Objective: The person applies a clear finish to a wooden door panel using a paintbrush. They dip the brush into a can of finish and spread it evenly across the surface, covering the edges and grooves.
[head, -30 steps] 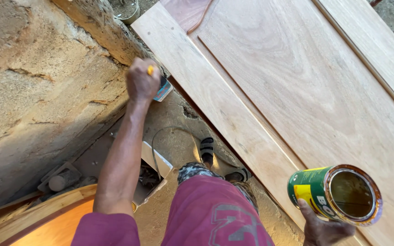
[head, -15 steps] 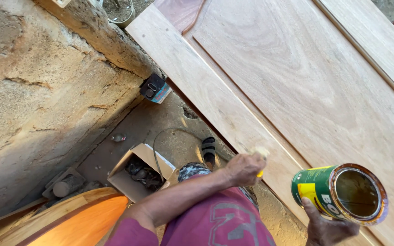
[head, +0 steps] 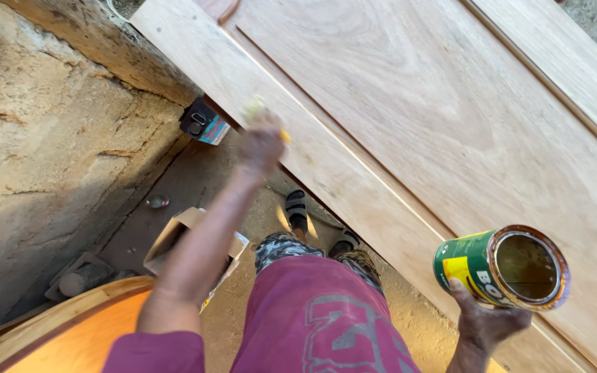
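We see a dirt floor point(head: 195, 176), sandy and partly in shade, running along a rough concrete wall point(head: 43, 138). On it lie an open cardboard box point(head: 174, 238), a small round object point(head: 156, 202), a grey block point(head: 77, 276) near the wall, and a dark small box with a blue side point(head: 204, 124) at the wall's foot. Sandalled feet point(head: 297, 211) stand on the floor.

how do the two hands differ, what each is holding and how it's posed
The left hand is stretched out, pressing a blurred yellow-handled tool, seemingly a brush, on the pale wooden door panel. The right hand stays close to the body and cups an open green can from below. Both are bare.
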